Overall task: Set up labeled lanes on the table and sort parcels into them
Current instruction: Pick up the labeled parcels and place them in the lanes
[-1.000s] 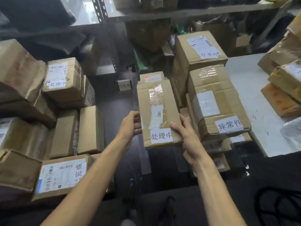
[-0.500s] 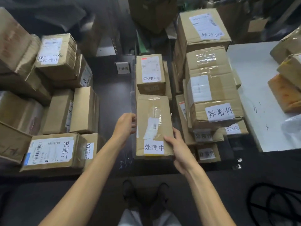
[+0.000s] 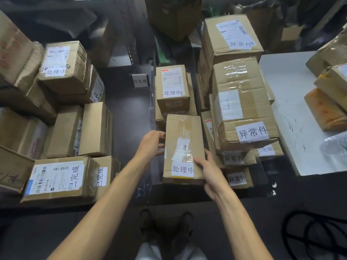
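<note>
Nearest the camera, a pair of dark shoes stands on the dark floor, with a loop of black cable off to the right. Two bare forearms reach forward from here. The left hand curls its fingers against the left long side of an oblong brown cardboard parcel sealed with clear tape. The right hand grips the parcel's near right corner, with the thumb laid on top beside a white paper label reading 处理中. The parcel lies lengthwise over the near edge of the dark worktop, in the middle lane. Whether its underside rests on the surface cannot be told.

To its left sits a flat brown carton with a barcode sheet marked 已完成. Just to its right rises a stack of brown taped cartons labelled 异常件.

Directly behind the parcel stands a smaller brown box with a white shipping label, also marked 处理中. Left of that box, a small white lane card reading 待处理 lies on the worktop. Farther left, a ribbed brown carton tops a pile. At the far right, a white worktop carries more brown and orange packages.
</note>
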A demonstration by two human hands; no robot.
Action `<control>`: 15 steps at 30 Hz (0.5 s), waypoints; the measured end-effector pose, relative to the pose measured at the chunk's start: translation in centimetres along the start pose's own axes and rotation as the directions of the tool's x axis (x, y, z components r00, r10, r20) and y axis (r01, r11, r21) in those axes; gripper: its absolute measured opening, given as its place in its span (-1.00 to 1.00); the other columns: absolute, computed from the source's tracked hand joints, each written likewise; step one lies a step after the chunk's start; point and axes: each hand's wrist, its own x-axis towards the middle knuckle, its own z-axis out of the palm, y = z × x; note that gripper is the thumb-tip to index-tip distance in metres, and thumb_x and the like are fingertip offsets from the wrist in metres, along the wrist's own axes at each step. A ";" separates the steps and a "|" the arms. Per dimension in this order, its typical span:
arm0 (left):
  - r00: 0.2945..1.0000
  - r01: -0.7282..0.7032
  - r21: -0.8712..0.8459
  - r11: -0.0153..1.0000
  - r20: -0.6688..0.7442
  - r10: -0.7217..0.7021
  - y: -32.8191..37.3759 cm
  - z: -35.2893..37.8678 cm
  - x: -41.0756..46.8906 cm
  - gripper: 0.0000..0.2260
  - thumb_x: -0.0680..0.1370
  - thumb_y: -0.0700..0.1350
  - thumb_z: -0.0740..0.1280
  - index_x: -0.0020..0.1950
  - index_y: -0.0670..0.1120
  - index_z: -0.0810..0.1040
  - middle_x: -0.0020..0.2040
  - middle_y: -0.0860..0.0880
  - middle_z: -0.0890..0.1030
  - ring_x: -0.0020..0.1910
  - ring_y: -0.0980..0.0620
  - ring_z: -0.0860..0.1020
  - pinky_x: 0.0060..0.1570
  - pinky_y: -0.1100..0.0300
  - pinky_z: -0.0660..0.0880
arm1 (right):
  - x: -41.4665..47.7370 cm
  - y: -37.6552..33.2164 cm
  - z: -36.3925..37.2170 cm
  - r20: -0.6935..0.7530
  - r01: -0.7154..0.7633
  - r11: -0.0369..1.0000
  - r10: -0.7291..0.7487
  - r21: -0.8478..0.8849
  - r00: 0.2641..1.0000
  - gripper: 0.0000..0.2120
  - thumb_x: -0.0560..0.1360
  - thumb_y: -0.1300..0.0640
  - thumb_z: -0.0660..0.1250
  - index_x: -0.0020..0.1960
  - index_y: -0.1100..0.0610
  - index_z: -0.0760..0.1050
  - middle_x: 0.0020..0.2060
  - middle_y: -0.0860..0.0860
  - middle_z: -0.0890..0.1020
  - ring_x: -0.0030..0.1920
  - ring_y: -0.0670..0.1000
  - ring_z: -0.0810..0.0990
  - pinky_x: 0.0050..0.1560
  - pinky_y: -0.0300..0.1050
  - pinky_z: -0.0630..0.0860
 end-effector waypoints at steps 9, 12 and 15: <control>0.997 0.050 0.077 0.996 0.049 -0.054 -0.6 -1.1 0.6 -0.75 0.66 -0.11 0.18 0.28 -0.13 0.52 0.16 -0.09 0.62 0.01 -0.01 0.69 -0.10 0.08 0.69 | 2.2 0.6 0.6 0.019 -0.085 0.988 0.089 -0.132 0.996 -0.46 0.69 0.15 0.23 0.61 0.04 0.12 0.14 0.02 0.64 0.04 0.01 0.68 -0.07 -0.11 0.62; 0.998 0.041 0.082 0.996 0.035 -0.044 -1.0 -1.5 0.9 -0.76 0.67 -0.11 0.19 0.28 -0.13 0.51 0.17 -0.11 0.60 0.05 -0.05 0.66 0.02 0.00 0.67 | 2.9 0.8 0.9 0.019 -0.106 0.984 0.110 -0.142 0.994 -0.44 0.69 0.15 0.23 0.62 0.04 0.10 0.16 0.03 0.63 0.00 0.01 0.69 -0.18 -0.16 0.61; 0.997 -0.044 0.102 0.994 -0.057 0.050 -1.6 -1.8 1.0 -0.78 0.70 -0.11 0.15 0.23 -0.12 0.53 0.13 -0.12 0.61 0.03 -0.04 0.62 0.03 0.05 0.63 | 3.7 1.2 1.0 0.023 -0.116 0.980 0.122 -0.164 0.992 -0.40 0.68 0.19 0.25 0.63 0.01 0.06 0.12 0.02 0.63 -0.04 0.00 0.71 -0.25 -0.19 0.60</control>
